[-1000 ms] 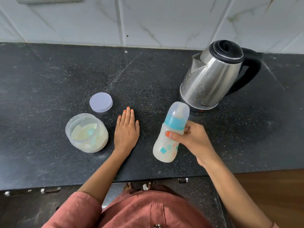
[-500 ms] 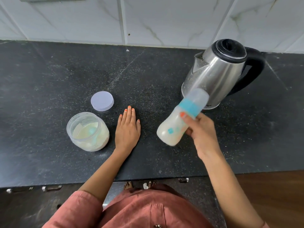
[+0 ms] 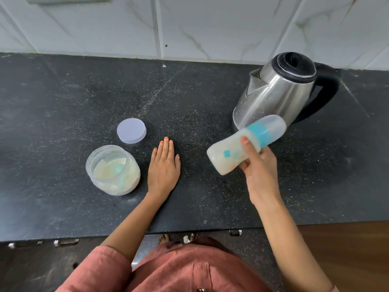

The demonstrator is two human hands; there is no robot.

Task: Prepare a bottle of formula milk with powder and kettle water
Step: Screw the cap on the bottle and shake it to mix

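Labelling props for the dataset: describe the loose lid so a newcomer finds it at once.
On the black counter, look left of the flat left hand to the open powder jar. Just behind the jar lies the lid: a flat, pale lilac disc, the only loose cap there.

Black speckled counter (image 3: pixel 63 98), bearing the left hand (image 3: pixel 163 168) laid flat, palm down. Just left of the hand, an open jar (image 3: pixel 113 170) of powder; beyond that, nearer the wall, a loose lid (image 3: pixel 131 130). Far to the hand's right, a steel kettle (image 3: pixel 280 91), upright.
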